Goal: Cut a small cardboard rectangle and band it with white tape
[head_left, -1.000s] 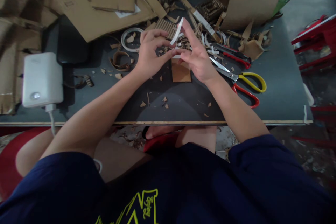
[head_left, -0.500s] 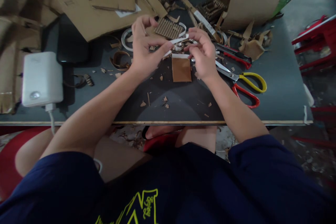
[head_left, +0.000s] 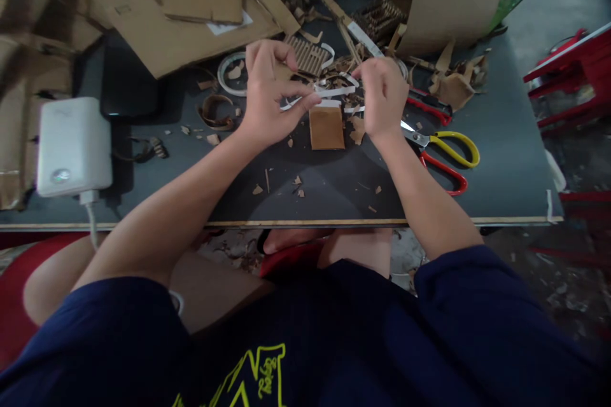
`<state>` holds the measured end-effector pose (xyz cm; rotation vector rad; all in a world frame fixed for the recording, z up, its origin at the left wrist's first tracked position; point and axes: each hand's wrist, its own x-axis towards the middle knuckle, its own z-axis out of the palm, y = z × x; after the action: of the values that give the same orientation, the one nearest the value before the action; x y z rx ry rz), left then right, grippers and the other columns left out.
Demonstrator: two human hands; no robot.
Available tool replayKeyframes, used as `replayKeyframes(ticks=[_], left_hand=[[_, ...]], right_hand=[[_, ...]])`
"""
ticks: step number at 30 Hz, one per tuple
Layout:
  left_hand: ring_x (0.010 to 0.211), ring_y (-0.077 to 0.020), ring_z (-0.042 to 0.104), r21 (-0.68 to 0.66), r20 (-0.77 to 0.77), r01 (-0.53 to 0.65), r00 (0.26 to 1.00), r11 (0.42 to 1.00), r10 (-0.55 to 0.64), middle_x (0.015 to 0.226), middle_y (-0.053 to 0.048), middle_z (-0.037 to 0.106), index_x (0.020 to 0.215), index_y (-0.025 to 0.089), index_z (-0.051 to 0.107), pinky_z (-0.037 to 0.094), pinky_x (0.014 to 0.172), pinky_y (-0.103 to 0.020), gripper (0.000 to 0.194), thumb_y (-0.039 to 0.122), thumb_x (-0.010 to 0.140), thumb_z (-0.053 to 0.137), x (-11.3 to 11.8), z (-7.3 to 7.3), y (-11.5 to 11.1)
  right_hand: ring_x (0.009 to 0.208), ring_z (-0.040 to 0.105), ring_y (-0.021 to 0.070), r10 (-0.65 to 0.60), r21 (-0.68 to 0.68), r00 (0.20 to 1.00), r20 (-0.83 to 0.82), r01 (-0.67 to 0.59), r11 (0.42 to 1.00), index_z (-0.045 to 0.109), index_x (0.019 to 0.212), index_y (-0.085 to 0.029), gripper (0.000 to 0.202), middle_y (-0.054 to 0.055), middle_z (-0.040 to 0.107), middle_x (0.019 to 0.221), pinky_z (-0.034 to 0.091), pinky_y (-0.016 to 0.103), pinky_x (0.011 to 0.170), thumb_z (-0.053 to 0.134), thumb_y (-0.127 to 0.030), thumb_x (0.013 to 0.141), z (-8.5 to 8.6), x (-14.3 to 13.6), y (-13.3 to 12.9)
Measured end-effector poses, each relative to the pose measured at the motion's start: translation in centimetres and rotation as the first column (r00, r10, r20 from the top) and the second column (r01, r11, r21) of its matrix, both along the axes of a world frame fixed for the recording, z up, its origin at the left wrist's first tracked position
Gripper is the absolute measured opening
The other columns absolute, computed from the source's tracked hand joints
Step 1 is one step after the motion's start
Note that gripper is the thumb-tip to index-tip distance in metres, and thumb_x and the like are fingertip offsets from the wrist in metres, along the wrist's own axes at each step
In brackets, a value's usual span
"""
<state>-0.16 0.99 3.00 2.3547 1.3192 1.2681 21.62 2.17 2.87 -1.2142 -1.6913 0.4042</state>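
My left hand [head_left: 274, 92] pinches one end of a narrow white strip [head_left: 341, 92], which looks like paper or tape, between thumb and forefinger. The strip's other end points toward my right hand [head_left: 386, 95]. That hand is closed, its fingertips bunched just above and right of the strip; whether they hold anything is not clear. Below the strip, a small brown cardboard square [head_left: 327, 129] lies on the table, with a white band [head_left: 329, 103] along its far edge. White scraps and cardboard bits lie behind the hands.
Scissors [head_left: 420, 138] with yellow and red handles and a red-black utility knife [head_left: 432, 107] lie at the right. A white power bank [head_left: 75, 146] with a cable stands left. Behind are a tape roll [head_left: 232, 74], corrugated pieces [head_left: 310, 56], cardboard sheets [head_left: 191, 32] and a cardboard tube [head_left: 449, 3].
My right hand has moved right and away from the white strip's end, its fingers curling in. My left hand still pinches the strip, now slightly lower.
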Motion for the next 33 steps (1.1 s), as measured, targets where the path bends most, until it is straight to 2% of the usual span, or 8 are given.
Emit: replayKeyframes(ticks=[3,9,12,15,21,28,30,33], left_hand=[[0.114,-0.0341,0.043,-0.020,-0.025,-0.032,0.999,0.999,0.031,0.112,-0.011,0.057,0.085,0.036,0.077,0.032,0.099,-0.057,0.047,0.074,0.089,0.048,-0.2,0.0,0.1],[0.119,-0.0357,0.041,-0.116,-0.032,-0.060,0.998,0.991,0.056,0.100,-0.011,0.060,0.087,0.038,0.075,0.031,0.098,-0.060,0.040,0.066,0.091,0.047,-0.4,0.4,0.1],[0.122,-0.0362,0.038,-0.171,-0.048,-0.045,0.998,0.984,0.037,0.097,-0.011,0.059,0.087,0.042,0.074,0.032,0.094,-0.058,0.037,0.065,0.092,0.045,-0.5,0.3,0.3],[0.119,-0.0338,0.038,-0.159,-0.037,-0.054,0.998,0.986,0.048,0.100,-0.009,0.059,0.089,0.037,0.074,0.029,0.098,-0.057,0.038,0.067,0.090,0.050,-0.6,-0.6,1.0],[0.116,-0.0294,0.037,-0.186,0.012,-0.109,0.994,0.976,0.113,0.104,-0.005,0.058,0.095,0.030,0.070,0.025,0.102,-0.053,0.039,0.067,0.084,0.065,-0.5,-2.5,2.1],[0.106,-0.0270,0.049,-0.236,0.043,-0.039,0.998,0.971,0.050,0.103,-0.003,0.066,0.093,0.023,0.065,0.033,0.104,-0.055,0.048,0.065,0.072,0.080,-0.6,-2.6,2.2],[0.106,-0.0278,0.055,-0.228,0.093,0.006,0.996,0.974,0.015,0.104,-0.004,0.069,0.103,0.023,0.061,0.039,0.103,-0.053,0.054,0.057,0.069,0.086,-0.2,-2.7,1.8],[0.110,-0.0274,0.062,-0.238,0.232,0.172,0.966,0.956,-0.116,0.107,-0.005,0.072,0.121,0.025,0.050,0.047,0.100,-0.048,0.070,0.048,0.068,0.089,0.6,-3.0,1.0]], right_hand=[[0.098,0.063,0.0284,0.069,-0.051,0.995,0.077,-0.065,0.997,0.051,0.069,-0.028,0.063,0.005,0.063,0.084,0.051,0.055,0.103,0.036,-0.088,0.083,-0.5,-0.1,0.4],[0.108,0.064,0.0292,0.142,-0.071,0.986,0.084,-0.136,0.988,0.059,0.078,-0.029,0.060,0.005,0.064,0.088,0.050,0.057,0.106,0.031,-0.081,0.090,-1.0,0.1,0.9],[0.110,0.063,0.0301,0.183,-0.085,0.980,0.075,-0.177,0.981,0.058,0.077,-0.029,0.061,0.006,0.065,0.093,0.048,0.058,0.108,0.037,-0.085,0.085,-1.1,0.3,1.1],[0.111,0.061,0.0301,0.198,-0.091,0.977,0.076,-0.191,0.977,0.058,0.080,-0.030,0.061,0.006,0.066,0.097,0.048,0.058,0.109,0.038,-0.088,0.082,-1.2,0.1,1.2],[0.122,0.058,0.0288,0.170,-0.047,0.981,0.092,-0.166,0.985,0.058,0.089,-0.033,0.057,0.008,0.064,0.111,0.045,0.055,0.116,0.029,-0.082,0.088,-0.9,-0.4,0.7],[0.130,0.053,0.0276,0.246,0.039,0.966,0.075,-0.250,0.968,0.058,0.089,-0.032,0.056,0.008,0.060,0.122,0.041,0.054,0.119,0.030,-0.081,0.089,-0.9,-0.8,0.3],[0.131,0.053,0.0271,0.258,0.046,0.964,0.059,-0.260,0.964,0.058,0.088,-0.032,0.057,0.008,0.060,0.125,0.043,0.052,0.118,0.032,-0.082,0.088,-0.9,-0.9,0.4],[0.131,0.053,0.0269,0.239,0.031,0.970,0.030,-0.240,0.970,0.057,0.088,-0.031,0.059,0.007,0.060,0.129,0.049,0.051,0.111,0.031,-0.083,0.088,-1.2,-0.9,0.6]])
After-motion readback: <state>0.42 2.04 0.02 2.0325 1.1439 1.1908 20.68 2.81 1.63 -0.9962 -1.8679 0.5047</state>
